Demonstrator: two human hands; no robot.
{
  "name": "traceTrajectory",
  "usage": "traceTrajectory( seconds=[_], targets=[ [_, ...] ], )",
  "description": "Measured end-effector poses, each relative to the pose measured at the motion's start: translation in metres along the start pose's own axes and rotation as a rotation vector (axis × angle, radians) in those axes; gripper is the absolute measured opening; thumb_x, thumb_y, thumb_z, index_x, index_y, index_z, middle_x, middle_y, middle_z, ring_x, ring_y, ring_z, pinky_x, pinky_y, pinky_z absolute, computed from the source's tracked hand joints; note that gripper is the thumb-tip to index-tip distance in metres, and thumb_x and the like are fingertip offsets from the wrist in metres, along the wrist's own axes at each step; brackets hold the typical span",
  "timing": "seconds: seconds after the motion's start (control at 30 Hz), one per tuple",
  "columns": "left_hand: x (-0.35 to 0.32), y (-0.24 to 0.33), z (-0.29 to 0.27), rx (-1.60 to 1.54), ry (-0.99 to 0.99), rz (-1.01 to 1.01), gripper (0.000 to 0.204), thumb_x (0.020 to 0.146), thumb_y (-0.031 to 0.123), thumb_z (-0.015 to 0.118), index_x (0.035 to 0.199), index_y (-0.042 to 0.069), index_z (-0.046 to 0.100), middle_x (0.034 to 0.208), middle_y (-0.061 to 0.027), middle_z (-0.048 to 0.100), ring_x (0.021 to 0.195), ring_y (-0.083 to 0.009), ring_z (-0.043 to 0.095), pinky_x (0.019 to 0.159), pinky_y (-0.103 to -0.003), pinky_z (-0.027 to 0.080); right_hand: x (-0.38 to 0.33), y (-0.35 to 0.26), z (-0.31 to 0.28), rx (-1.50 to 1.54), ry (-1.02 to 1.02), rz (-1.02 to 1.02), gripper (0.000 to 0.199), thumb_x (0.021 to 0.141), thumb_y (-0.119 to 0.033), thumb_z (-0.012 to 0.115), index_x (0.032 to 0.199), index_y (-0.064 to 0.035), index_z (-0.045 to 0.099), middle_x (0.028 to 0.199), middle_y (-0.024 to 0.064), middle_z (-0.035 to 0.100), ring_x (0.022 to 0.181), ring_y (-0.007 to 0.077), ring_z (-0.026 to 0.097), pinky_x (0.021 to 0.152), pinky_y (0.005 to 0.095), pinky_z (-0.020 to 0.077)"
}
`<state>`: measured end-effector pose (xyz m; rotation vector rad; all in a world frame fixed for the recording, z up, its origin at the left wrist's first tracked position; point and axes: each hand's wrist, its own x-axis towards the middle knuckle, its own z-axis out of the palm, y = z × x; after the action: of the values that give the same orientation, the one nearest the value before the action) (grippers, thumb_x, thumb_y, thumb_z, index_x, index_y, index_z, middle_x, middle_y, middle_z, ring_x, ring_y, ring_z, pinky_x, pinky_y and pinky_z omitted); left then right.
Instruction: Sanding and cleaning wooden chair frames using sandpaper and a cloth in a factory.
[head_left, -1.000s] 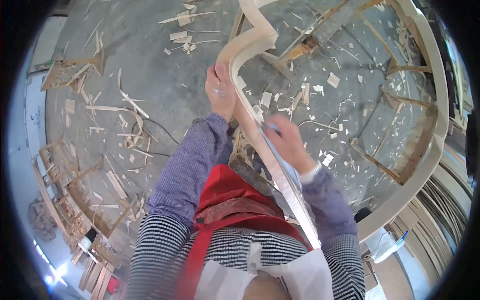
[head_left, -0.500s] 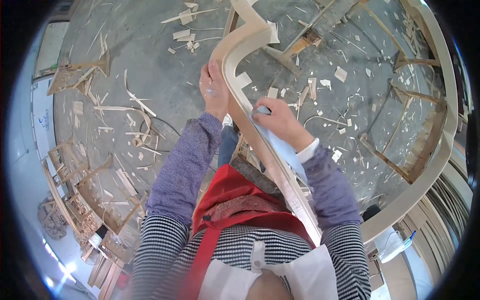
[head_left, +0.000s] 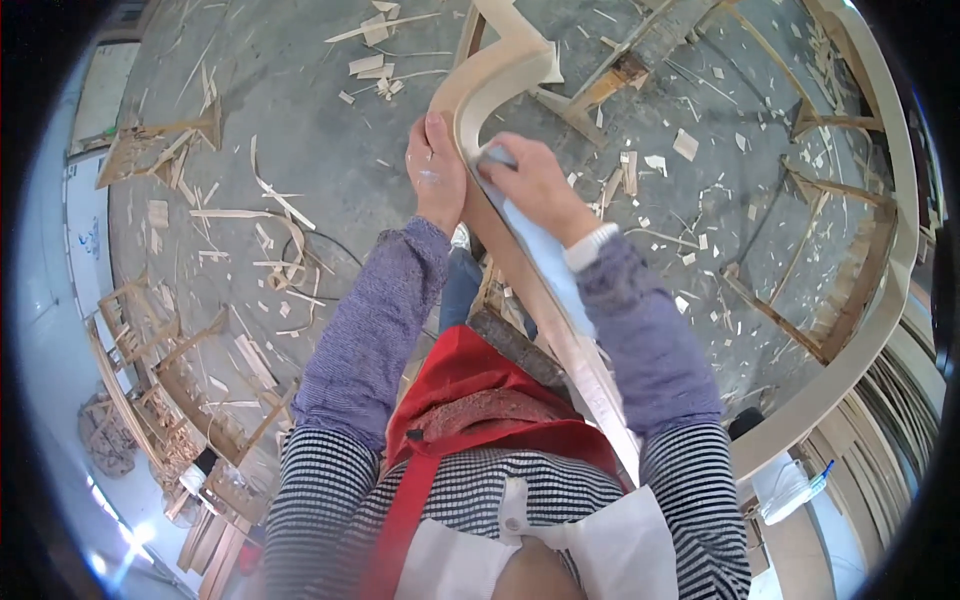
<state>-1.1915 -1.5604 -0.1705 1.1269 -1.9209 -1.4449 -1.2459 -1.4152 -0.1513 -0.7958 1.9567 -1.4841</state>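
Note:
A long, curved pale wooden frame piece [head_left: 515, 270] slants from the top middle down to my red apron. My left hand [head_left: 437, 175] is wrapped around its left side, just below the bend, thumb on the upper face. Closed in my right hand [head_left: 540, 185] is the upper end of a light-blue sheet [head_left: 548, 258], cloth-like or a sanding strip; I cannot tell which. The sheet lies along the right face of the wood, and my right fingers press it there below the bend. My fingertips are partly hidden.
Wood scraps and offcuts [head_left: 375, 68] litter the grey floor. A large curved wooden frame [head_left: 905, 200] rises along the right edge, with wooden struts beside it. More wooden frames [head_left: 190, 400] stand at the lower left. A clear plastic bag [head_left: 780, 490] hangs at lower right.
My right hand has slid up and to the left along the wood toward the bend, drawing the blue sheet with it. My left hand keeps its hold on the wood.

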Motion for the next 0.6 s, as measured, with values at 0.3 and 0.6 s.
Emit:
traceTrajectory(
  seconds=[0.3,0.6],
  targets=[
    [-0.001,0.009,0.004,-0.192,-0.095,-0.067,0.049,0.101,0.037,0.048,0.12,-0.007,0.055,0.107,-0.0183,0.064,0.096,-0.0231,0.06,0.084,-0.036,0.048,-0.315,-0.026,-0.075,-0.09,-0.093,0.435,0.009,0.086,-0.004,0.064,0.094,-0.0005,0.062,0.086,0.0145,0.06,0.079,0.0284,0.06,0.072,0.0358,0.0484],
    [0.0,0.017,0.007,-0.229,-0.119,-0.17,0.048,0.099,0.036,0.048,0.123,-0.005,0.055,0.113,-0.0127,0.062,0.101,-0.0226,0.06,0.087,-0.034,0.049,-0.248,-0.009,-0.057,-0.085,0.014,0.161,0.012,0.088,-0.007,0.062,0.097,0.0001,0.059,0.084,0.0158,0.057,0.079,0.0306,0.057,0.071,0.039,0.0466]
  ],
)
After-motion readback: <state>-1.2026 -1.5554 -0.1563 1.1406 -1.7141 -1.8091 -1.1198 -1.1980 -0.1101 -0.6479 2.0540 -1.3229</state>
